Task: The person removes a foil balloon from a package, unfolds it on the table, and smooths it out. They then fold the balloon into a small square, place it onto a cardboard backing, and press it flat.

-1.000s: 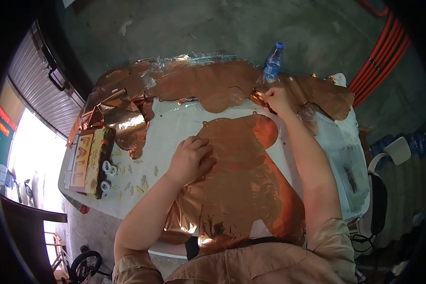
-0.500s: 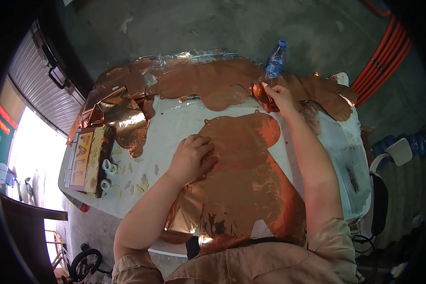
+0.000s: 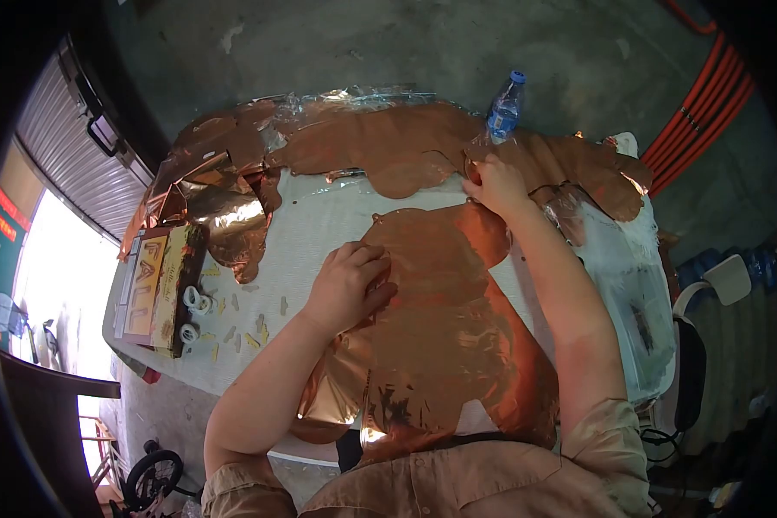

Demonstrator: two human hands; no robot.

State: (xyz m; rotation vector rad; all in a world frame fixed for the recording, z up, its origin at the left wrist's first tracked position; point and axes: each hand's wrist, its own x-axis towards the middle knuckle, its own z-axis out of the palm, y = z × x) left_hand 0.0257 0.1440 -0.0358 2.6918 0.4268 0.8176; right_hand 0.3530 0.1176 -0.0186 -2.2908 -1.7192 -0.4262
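Observation:
A flat copper-coloured foil balloon [image 3: 432,285] lies uninflated in front of me, its lower part reaching my shirt. My left hand [image 3: 351,283] rests on its left edge, fingers bent and the thumb apart from them. Beyond it, more flat copper foil balloons [image 3: 371,142] are spread along the far side of the table. My right hand [image 3: 498,186] is at the near edge of these, just above the front balloon's upper right lobe. Its fingers are pinched together at a foil edge, and the fingertips are partly hidden.
A water bottle [image 3: 504,108] with a blue cap stands at the far edge. To the left are crumpled shiny foil [image 3: 224,211], a box [image 3: 179,289], white ribbon rolls [image 3: 196,300] and several small cut pieces [image 3: 252,339]. Clear plastic packets [image 3: 626,293] lie at right on the white-covered table [image 3: 311,216].
My right hand has moved nearer to me and slightly left, and the raised shiny foil by its fingers has come down. My left hand stays in place.

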